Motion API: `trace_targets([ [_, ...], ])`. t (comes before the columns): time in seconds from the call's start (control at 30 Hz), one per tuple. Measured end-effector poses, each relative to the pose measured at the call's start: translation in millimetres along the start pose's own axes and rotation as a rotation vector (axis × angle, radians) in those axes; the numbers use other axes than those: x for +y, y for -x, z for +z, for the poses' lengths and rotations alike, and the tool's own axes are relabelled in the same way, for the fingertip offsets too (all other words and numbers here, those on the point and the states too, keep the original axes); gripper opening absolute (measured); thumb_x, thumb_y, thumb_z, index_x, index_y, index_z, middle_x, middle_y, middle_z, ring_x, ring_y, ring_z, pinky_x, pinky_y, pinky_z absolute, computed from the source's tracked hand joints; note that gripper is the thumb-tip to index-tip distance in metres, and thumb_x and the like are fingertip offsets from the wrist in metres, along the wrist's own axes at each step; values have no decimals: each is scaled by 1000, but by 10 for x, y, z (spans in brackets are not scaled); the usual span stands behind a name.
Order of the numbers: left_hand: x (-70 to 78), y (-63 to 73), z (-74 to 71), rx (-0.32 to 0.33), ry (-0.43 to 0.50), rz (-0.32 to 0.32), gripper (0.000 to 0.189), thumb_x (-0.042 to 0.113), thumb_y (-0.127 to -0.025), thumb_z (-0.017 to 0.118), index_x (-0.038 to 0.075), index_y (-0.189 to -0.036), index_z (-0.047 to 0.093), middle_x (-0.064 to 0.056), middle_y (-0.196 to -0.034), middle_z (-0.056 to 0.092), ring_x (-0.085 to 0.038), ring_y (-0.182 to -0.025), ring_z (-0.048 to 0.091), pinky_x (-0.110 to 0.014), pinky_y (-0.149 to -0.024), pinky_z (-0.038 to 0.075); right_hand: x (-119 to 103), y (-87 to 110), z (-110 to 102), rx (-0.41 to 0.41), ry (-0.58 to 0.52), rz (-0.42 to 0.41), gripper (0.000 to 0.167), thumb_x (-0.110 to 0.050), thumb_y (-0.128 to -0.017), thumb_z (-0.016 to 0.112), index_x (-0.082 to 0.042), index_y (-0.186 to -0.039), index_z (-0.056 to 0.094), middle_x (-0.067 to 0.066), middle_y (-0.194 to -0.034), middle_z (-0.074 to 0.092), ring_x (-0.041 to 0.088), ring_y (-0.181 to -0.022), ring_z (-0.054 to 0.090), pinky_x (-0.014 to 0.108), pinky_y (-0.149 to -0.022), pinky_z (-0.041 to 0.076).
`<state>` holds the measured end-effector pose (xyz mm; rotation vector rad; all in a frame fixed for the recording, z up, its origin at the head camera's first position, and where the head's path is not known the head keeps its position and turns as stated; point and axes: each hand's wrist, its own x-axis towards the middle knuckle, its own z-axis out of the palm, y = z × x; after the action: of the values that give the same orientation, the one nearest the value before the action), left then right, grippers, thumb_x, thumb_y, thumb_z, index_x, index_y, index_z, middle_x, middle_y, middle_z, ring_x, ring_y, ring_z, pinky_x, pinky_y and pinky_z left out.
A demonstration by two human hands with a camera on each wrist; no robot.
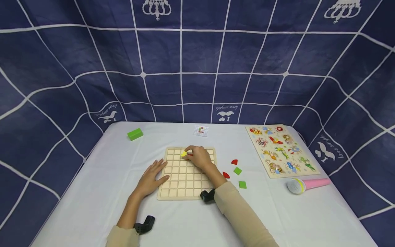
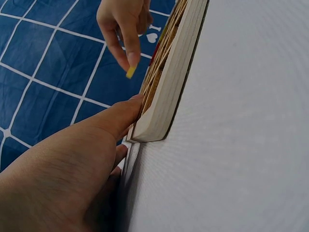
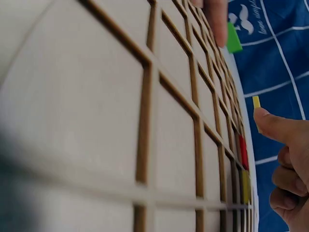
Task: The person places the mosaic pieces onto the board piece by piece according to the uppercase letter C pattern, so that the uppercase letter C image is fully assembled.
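Observation:
A wooden grid board (image 1: 182,177) lies on the white table between my hands. Thumb and fingers of my right hand (image 1: 200,158) pinch a small flat yellow tile (image 3: 256,102) above the board's far rows. A red tile (image 3: 243,151) and another yellow tile (image 3: 246,186) sit in the board below that hand, partly hidden by it in the head view. My left hand (image 1: 148,181) lies at the board's left side, its thumb and fingertips on the edge.
Two red quarter-circle pieces (image 1: 234,162) and two green squares (image 1: 242,185) lie right of the board. Behind it is a small pattern card (image 1: 201,130). A green block (image 1: 135,134) sits back left. An insect puzzle (image 1: 262,161) and a pink toy microphone (image 1: 314,184) lie at the right.

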<state>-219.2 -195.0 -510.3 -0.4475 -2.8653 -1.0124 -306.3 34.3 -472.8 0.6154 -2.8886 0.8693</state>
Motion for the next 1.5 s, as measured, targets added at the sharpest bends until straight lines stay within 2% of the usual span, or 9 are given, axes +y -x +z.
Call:
trace_targets([
  [0.1,20,-14,-2,2,10,5,64,37,-87,62,8,-140,41,-14,-147,29,-34,-137,17,-50,-110,9,-24,-9,45,-4,36,10,33,-35,-79,72,-17,-106,69,3,-75,69,8,-53,51,20,-42,40],
  [0.17,32,-21,-5,1,9,7,64,37,-87,62,8,-140,41,-14,-147,29,-34,-137,17,-50,-110,9,-25,-7,53,-11,63,20,32,-35,-79,72,-18,-105,69,3,-91,70,12,-67,60,22,-50,46],
  [0.27,43,-28,-6,-3,0,7,63,37,-87,62,8,-140,41,-14,-147,29,-34,-137,17,-50,-110,10,-16,1,52,-28,86,38,31,-35,-80,72,-18,-105,69,3,-98,69,18,-81,64,26,-59,50],
  [0.77,41,-40,-36,-11,-16,8,63,36,-88,61,8,-140,40,-14,-148,28,-35,-137,17,-49,-111,9,11,-6,58,-29,62,49,34,-35,-79,73,-19,-108,69,3,-102,69,20,-86,64,29,-63,52],
  [0.93,18,-41,-29,-2,-12,10,63,36,-88,61,7,-140,40,-15,-147,29,-34,-137,17,-49,-111,10,34,44,-41,17,-14,36,35,-33,-78,74,-17,-109,68,1,-71,65,13,-60,55,25,-47,43],
  [1.0,10,-36,-19,0,-11,8,63,37,-88,61,8,-140,41,-15,-147,29,-34,-137,17,-49,-111,10,68,100,-131,42,-67,26,33,-31,-78,74,-15,-107,69,0,-58,56,11,-50,45,24,-42,37],
  [1.1,1,-27,-2,-1,-3,-1,64,38,-87,61,8,-140,41,-14,-147,29,-34,-137,17,-49,-111,9,166,227,-321,85,-120,22,29,-27,-79,74,-14,-104,70,-2,-51,45,9,-45,34,23,-40,30],
  [1.27,1,-19,13,-1,4,-2,64,39,-87,62,8,-140,41,-14,-147,29,-33,-137,16,-48,-111,9,485,531,-676,176,-121,36,26,-23,-77,76,-12,-100,71,-3,-50,41,9,-44,33,23,-39,27],
  [1.5,-6,-7,23,13,-10,6,64,38,-87,62,8,-139,41,-15,-147,29,-34,-137,17,-49,-111,10,941,1078,-975,234,-93,153,29,-25,-77,76,-9,-101,70,-2,-52,40,12,-44,34,24,-38,27],
])
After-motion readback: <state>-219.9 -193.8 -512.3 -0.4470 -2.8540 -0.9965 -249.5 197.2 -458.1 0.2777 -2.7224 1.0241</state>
